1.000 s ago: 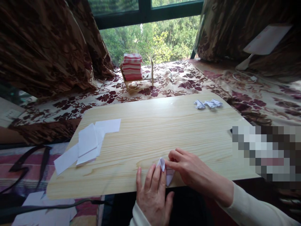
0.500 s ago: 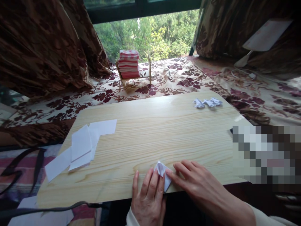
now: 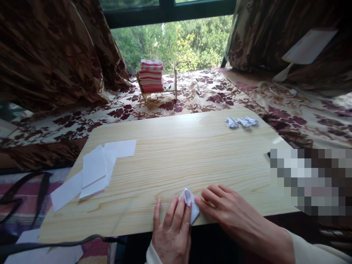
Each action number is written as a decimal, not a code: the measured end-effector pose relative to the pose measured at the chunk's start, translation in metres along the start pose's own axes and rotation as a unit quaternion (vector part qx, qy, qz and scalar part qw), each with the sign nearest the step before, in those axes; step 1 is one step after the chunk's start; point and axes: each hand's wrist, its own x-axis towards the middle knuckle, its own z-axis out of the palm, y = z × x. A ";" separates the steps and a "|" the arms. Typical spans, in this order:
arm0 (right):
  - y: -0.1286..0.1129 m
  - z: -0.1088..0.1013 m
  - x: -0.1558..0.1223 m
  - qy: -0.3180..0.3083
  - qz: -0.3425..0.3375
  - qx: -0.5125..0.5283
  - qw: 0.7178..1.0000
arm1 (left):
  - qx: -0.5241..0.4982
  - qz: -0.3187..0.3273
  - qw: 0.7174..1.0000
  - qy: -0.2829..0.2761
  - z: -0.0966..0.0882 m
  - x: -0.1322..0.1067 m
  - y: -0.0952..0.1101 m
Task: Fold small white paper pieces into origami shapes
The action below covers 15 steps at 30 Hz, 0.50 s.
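Observation:
A small folded white paper piece (image 3: pixel 190 202) lies at the near edge of the light wooden table (image 3: pixel 176 154). My left hand (image 3: pixel 170 231) lies flat on its left part, fingers stretched out and pressing down. My right hand (image 3: pixel 224 211) presses its right side with the fingertips close together. Both hands touch the paper from either side.
Loose white paper sheets (image 3: pixel 95 172) lie spread at the table's left. Three small folded paper figures (image 3: pixel 242 121) sit at the far right. A stack of red-striped cloths on a wooden rack (image 3: pixel 151 77) stands behind on a floral cloth. More paper (image 3: pixel 41 253) lies on the floor.
Both hands and the folded paper slid slightly toward the near table edge during the first half second. The right hand's fingers flattened from a pinch onto the paper.

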 end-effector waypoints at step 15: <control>-0.001 0.007 0.000 0.013 0.047 0.081 0.996 | -0.034 -0.031 0.996 0.082 0.010 -0.005 0.004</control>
